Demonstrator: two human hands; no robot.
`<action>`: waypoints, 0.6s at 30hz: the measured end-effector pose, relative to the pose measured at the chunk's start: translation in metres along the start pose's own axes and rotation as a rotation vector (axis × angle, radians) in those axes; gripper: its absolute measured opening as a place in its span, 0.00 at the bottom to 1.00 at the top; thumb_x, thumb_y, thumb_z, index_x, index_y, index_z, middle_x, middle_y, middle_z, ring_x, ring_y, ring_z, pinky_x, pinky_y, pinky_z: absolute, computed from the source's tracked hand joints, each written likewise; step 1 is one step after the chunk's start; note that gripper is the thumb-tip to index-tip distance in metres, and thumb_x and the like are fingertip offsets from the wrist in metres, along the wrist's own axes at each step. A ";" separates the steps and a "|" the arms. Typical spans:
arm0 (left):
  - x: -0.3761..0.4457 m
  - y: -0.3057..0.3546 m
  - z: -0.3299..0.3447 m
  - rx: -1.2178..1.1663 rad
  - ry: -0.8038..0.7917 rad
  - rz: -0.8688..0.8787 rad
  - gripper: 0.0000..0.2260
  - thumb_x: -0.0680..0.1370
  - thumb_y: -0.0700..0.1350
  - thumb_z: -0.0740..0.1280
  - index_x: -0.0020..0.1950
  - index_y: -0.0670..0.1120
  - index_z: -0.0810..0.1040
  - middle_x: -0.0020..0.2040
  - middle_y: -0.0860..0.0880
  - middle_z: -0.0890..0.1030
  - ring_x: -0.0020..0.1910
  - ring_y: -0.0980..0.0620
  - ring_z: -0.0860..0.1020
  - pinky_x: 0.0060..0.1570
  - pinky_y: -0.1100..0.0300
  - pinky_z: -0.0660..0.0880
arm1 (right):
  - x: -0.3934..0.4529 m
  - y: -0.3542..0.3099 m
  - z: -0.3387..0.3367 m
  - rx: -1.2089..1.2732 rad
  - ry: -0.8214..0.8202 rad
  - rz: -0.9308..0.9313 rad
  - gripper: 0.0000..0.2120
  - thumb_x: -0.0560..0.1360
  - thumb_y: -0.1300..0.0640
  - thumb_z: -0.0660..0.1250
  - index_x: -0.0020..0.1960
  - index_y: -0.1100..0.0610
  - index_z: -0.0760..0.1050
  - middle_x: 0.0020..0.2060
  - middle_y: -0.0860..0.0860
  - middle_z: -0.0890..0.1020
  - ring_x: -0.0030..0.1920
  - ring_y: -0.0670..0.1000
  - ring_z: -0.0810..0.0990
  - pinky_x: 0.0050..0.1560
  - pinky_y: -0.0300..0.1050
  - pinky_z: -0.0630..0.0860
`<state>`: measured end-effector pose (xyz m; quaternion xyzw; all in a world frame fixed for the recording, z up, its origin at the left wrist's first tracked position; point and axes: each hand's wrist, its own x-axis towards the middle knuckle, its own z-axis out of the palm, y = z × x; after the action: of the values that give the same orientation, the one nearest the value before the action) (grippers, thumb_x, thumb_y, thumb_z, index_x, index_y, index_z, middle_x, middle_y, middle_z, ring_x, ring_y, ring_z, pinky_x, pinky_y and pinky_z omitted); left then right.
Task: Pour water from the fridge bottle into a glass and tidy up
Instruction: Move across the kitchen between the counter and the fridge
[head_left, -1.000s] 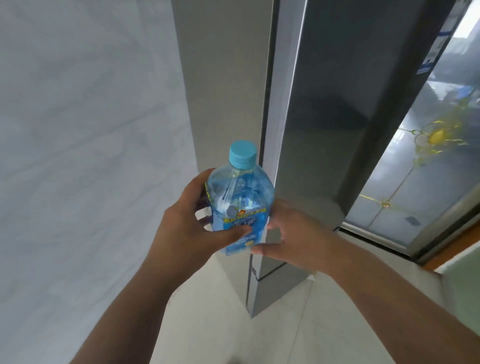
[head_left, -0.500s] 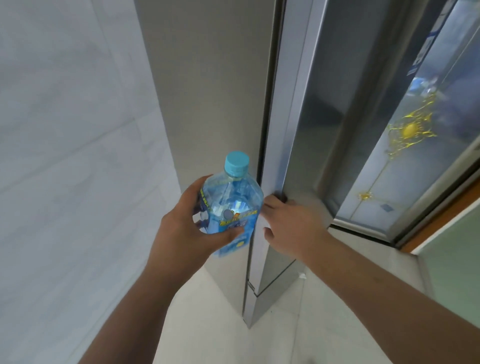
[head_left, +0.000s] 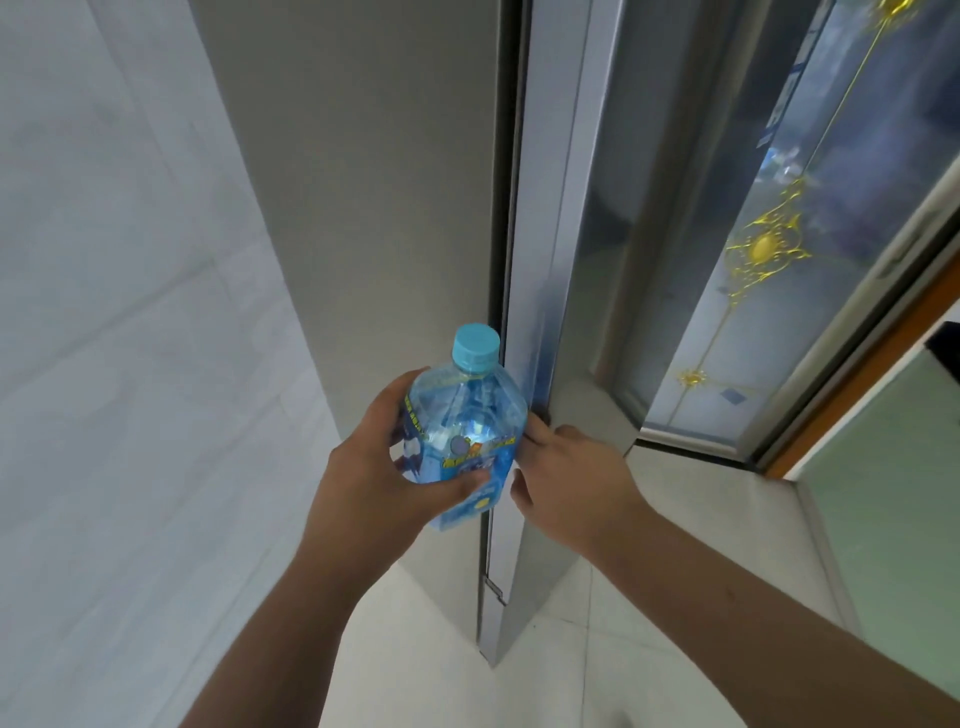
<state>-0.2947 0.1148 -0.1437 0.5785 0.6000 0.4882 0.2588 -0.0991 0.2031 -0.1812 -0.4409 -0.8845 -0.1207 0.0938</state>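
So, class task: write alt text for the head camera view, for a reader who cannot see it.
A person's left hand holds a clear plastic water bottle with a light blue cap upright, while the right hand rests on the edge of a closed silver fridge door. A pale tiled wall stands to the left.

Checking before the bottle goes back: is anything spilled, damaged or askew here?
Nothing stands out. The bottle is capped and held by the left hand; the right hand rests at the fridge door edge. No spill visible.
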 end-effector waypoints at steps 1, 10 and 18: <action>0.000 -0.002 0.001 0.002 -0.011 0.002 0.43 0.60 0.65 0.78 0.73 0.64 0.70 0.60 0.65 0.81 0.62 0.60 0.81 0.58 0.53 0.84 | -0.005 0.001 0.000 -0.005 0.004 0.010 0.17 0.69 0.50 0.71 0.56 0.51 0.79 0.52 0.47 0.79 0.32 0.52 0.79 0.26 0.43 0.70; 0.009 -0.007 0.035 -0.037 -0.159 0.017 0.37 0.62 0.63 0.78 0.68 0.71 0.67 0.60 0.72 0.79 0.61 0.66 0.80 0.55 0.68 0.81 | -0.091 0.028 -0.025 0.067 -0.069 0.392 0.14 0.79 0.41 0.60 0.63 0.44 0.71 0.41 0.46 0.84 0.31 0.48 0.82 0.30 0.41 0.75; 0.024 0.017 0.098 -0.067 -0.329 0.074 0.35 0.62 0.59 0.81 0.66 0.68 0.70 0.59 0.70 0.81 0.58 0.65 0.82 0.54 0.61 0.84 | -0.118 0.056 -0.030 0.237 0.194 0.506 0.22 0.77 0.46 0.62 0.70 0.47 0.68 0.62 0.45 0.75 0.34 0.48 0.82 0.29 0.43 0.76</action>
<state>-0.2059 0.1632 -0.1605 0.6635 0.5112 0.4159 0.3543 0.0176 0.1373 -0.1778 -0.6197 -0.7413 -0.0307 0.2558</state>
